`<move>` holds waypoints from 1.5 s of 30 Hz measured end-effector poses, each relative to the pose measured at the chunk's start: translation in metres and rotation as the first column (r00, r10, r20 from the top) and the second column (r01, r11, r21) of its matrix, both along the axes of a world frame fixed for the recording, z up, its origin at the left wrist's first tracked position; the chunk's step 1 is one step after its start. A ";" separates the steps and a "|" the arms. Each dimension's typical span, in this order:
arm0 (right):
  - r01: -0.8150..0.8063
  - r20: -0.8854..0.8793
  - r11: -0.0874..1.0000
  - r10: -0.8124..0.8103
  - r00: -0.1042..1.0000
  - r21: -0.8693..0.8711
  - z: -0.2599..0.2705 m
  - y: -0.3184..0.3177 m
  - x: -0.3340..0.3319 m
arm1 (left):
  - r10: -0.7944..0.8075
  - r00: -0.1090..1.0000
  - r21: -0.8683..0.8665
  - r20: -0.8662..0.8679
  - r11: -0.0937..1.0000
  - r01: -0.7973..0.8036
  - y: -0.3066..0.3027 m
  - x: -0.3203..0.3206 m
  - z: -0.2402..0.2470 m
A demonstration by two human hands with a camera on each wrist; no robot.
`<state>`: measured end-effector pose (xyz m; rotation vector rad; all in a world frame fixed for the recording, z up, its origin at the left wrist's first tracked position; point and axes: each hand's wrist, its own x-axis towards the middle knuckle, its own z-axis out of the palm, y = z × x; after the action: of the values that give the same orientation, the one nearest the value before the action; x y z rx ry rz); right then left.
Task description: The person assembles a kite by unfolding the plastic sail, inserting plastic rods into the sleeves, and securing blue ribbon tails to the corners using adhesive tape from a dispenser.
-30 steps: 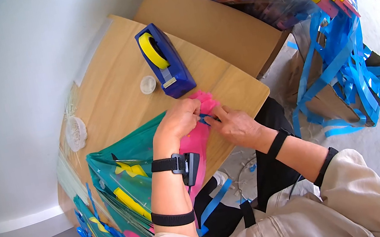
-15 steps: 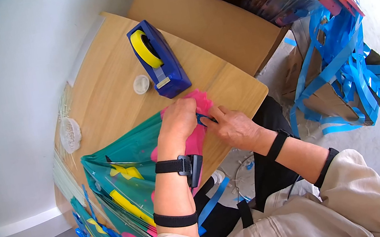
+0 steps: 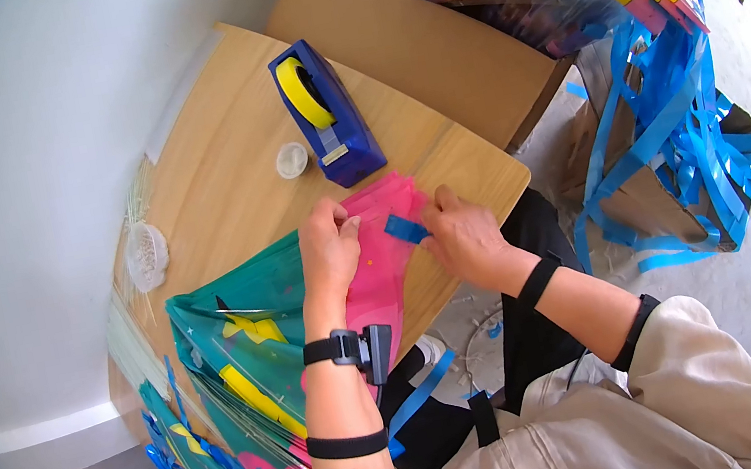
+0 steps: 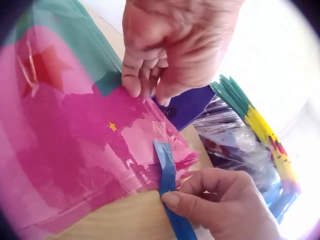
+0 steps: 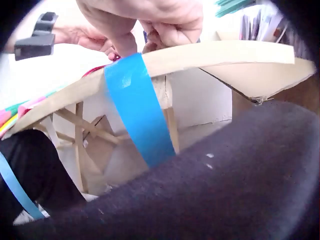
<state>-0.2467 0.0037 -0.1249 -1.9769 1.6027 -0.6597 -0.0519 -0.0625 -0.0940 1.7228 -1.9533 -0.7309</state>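
Observation:
A thin plastic sheet [image 3: 374, 255], pink at one end and green further left, lies over the table's near side. My left hand [image 3: 330, 248] pinches the edge of its pink part between thumb and fingertips; the left wrist view shows the same left hand [image 4: 175, 45] at the border of pink and green. My right hand [image 3: 466, 236] holds a blue strip [image 3: 406, 228] between thumb and finger, its free end over the pink tip. In the right wrist view the blue strip [image 5: 135, 105] hangs down past the table edge, below the right hand [image 5: 145, 22].
A blue tape dispenser [image 3: 348, 134] and a small round cup [image 3: 291, 160] stand on the wooden table [image 3: 209, 143]. Behind it is a cardboard box [image 3: 423, 45] with plastic items. More blue strips [image 3: 656, 145] hang at the right. A white dish [image 3: 147, 258] sits near the wall.
My left hand has moved left and down from the pink tip, uncovering it. My right hand has shifted slightly right, and the blue strip's end now shows between the hands.

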 end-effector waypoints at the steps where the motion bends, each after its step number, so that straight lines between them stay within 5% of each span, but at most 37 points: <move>1: 0.026 0.020 1.000 -0.026 0.999 -0.005 -0.004 -0.001 0.002 | 0.023 0.999 -0.094 -0.041 0.995 -0.026 0.007 0.002 0.004; 4: 0.059 0.108 0.998 -0.056 0.993 -0.027 -0.006 -0.002 0.001 | 0.057 0.998 -0.350 0.025 0.936 -0.045 0.025 0.008 0.012; 8: 0.191 0.126 0.974 -0.175 0.976 -0.125 0.000 0.008 0.003 | 0.089 0.996 -0.365 0.029 0.928 -0.073 0.045 0.014 0.017; 12: 0.103 0.035 0.954 -0.097 0.995 -0.282 -0.007 0.010 0.011 | 0.102 0.995 -0.353 -0.011 0.930 -0.099 0.060 0.014 0.013; 15: 0.112 0.130 0.949 -0.076 0.989 -0.294 -0.001 0.017 0.018 | 0.112 0.993 -0.420 0.037 0.903 -0.086 0.074 0.013 0.022; 18: -0.130 0.036 0.952 0.146 0.989 -0.275 0.026 0.045 0.021 | 0.085 0.977 -0.466 0.193 0.885 0.015 0.085 0.010 0.046; 20: -0.353 -0.050 0.817 0.372 0.927 -0.456 0.035 0.057 0.025 | 0.048 0.958 -0.425 0.283 0.902 0.080 0.090 0.011 0.058; 24: -0.464 -0.030 0.705 0.533 0.846 -0.536 0.044 0.082 0.035 | -0.139 0.907 -0.344 0.399 0.894 0.288 0.104 0.027 0.066; 26: -0.494 0.032 0.679 0.605 0.796 -0.544 0.044 0.089 0.036 | -0.318 0.840 -0.123 0.441 0.905 0.407 0.119 0.047 0.072; 28: -0.505 0.289 0.731 0.660 0.693 -0.459 0.061 0.096 0.028 | -0.298 0.846 -0.106 0.441 0.919 0.380 0.144 0.063 0.088; 30: -0.526 0.368 0.784 0.619 0.693 -0.330 0.059 0.098 0.017 | -0.278 0.854 -0.089 0.439 0.933 0.349 0.173 0.081 0.101; 32: -0.449 0.552 0.885 0.438 0.709 -0.126 0.053 0.096 0.014 | -0.206 0.842 -0.049 0.499 0.963 0.264 0.202 0.105 0.108; 37: -0.297 0.440 0.952 0.299 0.847 -0.076 0.042 0.090 0.038 | -0.084 0.807 0.009 0.584 0.995 0.097 0.259 0.165 0.078; 45: -0.524 0.332 0.851 0.487 0.808 0.029 0.051 0.095 0.111 | 0.073 0.912 -0.004 0.403 0.997 -0.078 0.291 0.193 0.030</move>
<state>-0.1355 0.0991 -0.0740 -1.9699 0.8444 -0.6023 0.1414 0.2289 -0.0640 2.0750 -2.1272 -0.3783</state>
